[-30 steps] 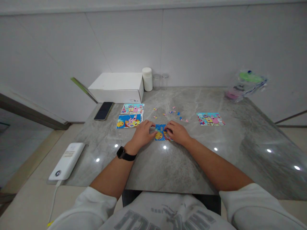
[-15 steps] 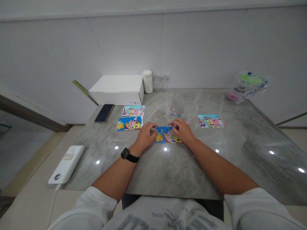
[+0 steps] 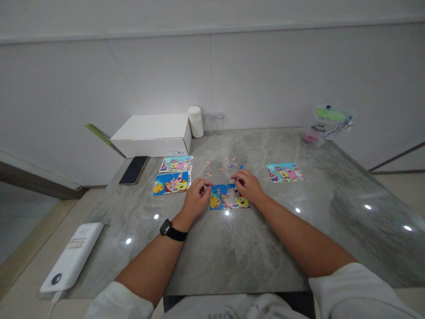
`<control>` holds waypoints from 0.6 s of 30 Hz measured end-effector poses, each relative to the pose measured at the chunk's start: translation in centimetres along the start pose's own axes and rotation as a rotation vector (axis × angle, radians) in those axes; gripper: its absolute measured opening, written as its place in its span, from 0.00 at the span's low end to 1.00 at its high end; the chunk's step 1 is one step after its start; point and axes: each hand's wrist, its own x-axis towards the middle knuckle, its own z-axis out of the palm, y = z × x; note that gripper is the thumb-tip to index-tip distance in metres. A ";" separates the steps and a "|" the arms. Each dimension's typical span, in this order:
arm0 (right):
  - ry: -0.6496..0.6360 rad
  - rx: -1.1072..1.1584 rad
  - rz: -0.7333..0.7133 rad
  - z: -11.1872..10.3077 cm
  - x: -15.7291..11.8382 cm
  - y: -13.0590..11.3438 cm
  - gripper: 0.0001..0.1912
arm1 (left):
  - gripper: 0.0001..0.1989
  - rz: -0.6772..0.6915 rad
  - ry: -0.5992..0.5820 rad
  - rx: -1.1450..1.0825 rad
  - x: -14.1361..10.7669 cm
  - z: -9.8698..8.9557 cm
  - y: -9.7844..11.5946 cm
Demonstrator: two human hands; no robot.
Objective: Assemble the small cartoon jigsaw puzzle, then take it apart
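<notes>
A partly assembled puzzle [image 3: 215, 202], blue and yellow with a gap in its middle, lies on the grey table in front of me. At its upper left edge is my left hand [image 3: 197, 195], fingers curled together; what they pinch, if anything, is too small to tell. My right hand [image 3: 248, 185] is over the upper right part of the puzzle, thumb and fingertips close together, their contents unclear. Several loose pieces [image 3: 222, 169] are scattered behind the puzzle. Two picture cards, one pink and teal [image 3: 175, 164] and one blue [image 3: 171, 183], lie to the left.
Another picture puzzle [image 3: 286, 173] lies to the right. On the left are a phone [image 3: 133, 170], a white box [image 3: 151, 133] and a white power bank [image 3: 73, 257]. A white bottle [image 3: 195, 122] and two glasses [image 3: 219, 124] stand at the back; a plastic bag [image 3: 325, 126] is back right.
The camera view has shifted, so the table items appear lower and further left. My right hand has moved slightly off the puzzle's top edge, showing more of its right side.
</notes>
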 end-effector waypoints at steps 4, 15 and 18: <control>0.234 0.146 0.176 -1.4 1.0 0.4 0.12 | 0.05 0.005 0.009 -0.011 0.0 -0.1 0.1; 0.365 0.100 0.309 -5.2 3.2 3.9 0.17 | 0.06 -0.008 0.042 -0.007 0.0 -0.3 0.0; 0.197 -0.050 0.326 -4.8 3.3 4.5 0.14 | 0.07 -0.011 0.052 -0.018 0.0 -0.2 -0.2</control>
